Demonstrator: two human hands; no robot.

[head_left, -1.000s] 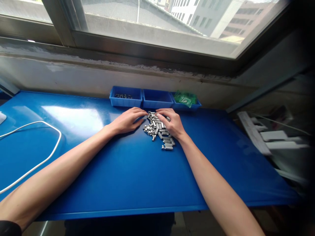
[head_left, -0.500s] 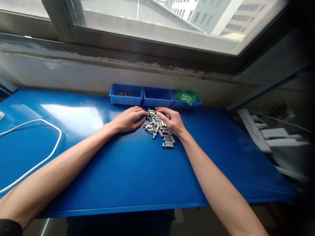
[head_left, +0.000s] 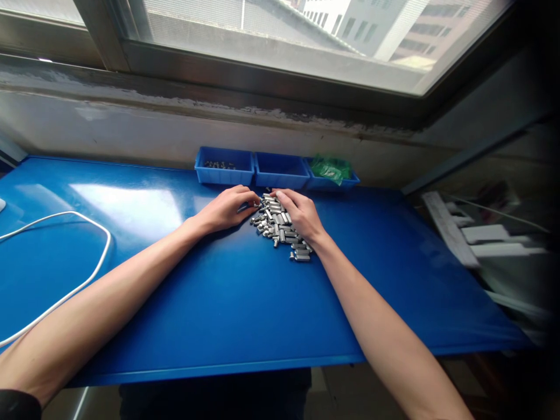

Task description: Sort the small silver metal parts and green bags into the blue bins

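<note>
A pile of small silvery metal parts point(head_left: 280, 224) lies on the blue table point(head_left: 227, 303), with short cylinders on its right side and smaller pieces on its left. At the pile's upper left edge is my left hand point(head_left: 231, 207), its thumb and fingertips nearly together around a small metal piece. My right hand point(head_left: 301, 213) rests over the upper right of the pile, fingers bent and fingertips at the metal parts; whether it grips one is hidden.
Behind the pile stand a blue bin with small metal parts point(head_left: 224, 166), a middle blue bin point(head_left: 281, 171) and one holding a green bag point(head_left: 331, 169). A white cable point(head_left: 102, 251) curves across the left side. White pieces lie at the right.
My right hand has shifted slightly left and up over the pile. My left fingertips are lower and closer to the pile's edge, and some small parts at the left have shifted.
</note>
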